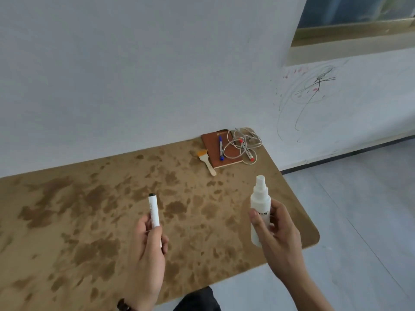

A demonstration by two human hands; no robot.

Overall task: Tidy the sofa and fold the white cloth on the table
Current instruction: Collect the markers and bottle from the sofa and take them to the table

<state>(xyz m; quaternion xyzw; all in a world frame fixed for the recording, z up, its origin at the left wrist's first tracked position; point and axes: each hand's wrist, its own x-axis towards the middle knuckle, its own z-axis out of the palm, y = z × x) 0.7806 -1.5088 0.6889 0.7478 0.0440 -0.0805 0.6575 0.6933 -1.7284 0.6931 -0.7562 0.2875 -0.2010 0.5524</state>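
Snugly, fingers (281,213) around marker (153,209) and bottle (260,198).

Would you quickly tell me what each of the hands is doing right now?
Left hand: grips a white marker.
Right hand: grips a white spray bottle.

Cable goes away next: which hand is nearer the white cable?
Right. The right hand is near-side and slightly right of the white cable; the left hand is farther, well leftward.

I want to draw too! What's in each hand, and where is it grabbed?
The left hand grips a white marker by its lower end. The right hand holds a white spray bottle around its lower body.
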